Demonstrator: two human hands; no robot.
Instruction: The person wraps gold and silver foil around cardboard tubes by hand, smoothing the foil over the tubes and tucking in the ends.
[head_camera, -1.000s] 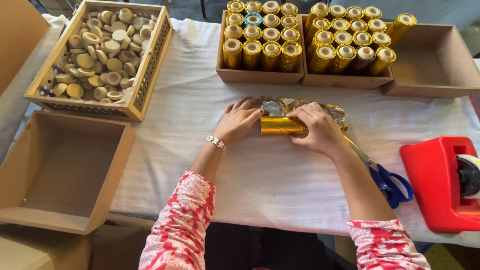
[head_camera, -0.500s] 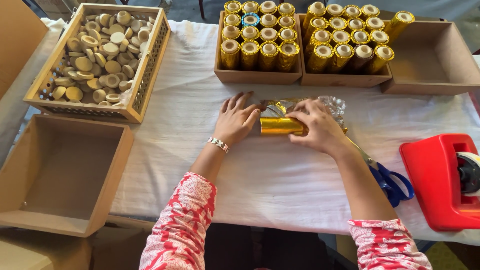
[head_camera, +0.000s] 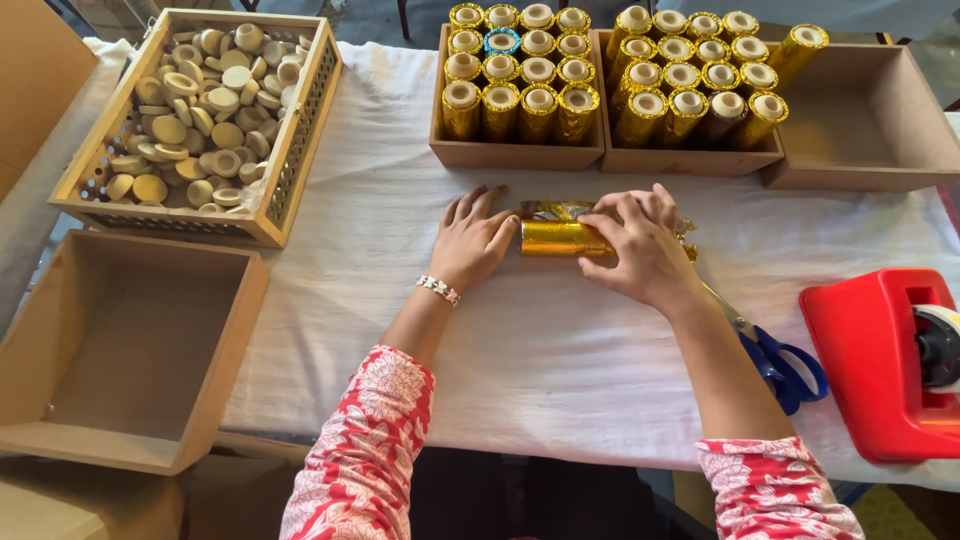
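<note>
Reaching in from 6 o'clock with both arms in red flowered sleeves. Pressing the left hand (head_camera: 482, 238) flat on the white cloth (head_camera: 400, 250), fingers wide and pointing to 12 o'clock, thumb side touching the left end of the gold roll (head_camera: 562, 238). Curling the right hand (head_camera: 640, 250) over the roll's right end, holding it with bent fingers. Lying on its side at the middle of the cloth, long way running from 9 o'clock to 3 o'clock. Sitting at 12 o'clock: boxes of gold rolls (head_camera: 520, 90). Resting at 4 o'clock: blue scissors (head_camera: 780, 362).
</note>
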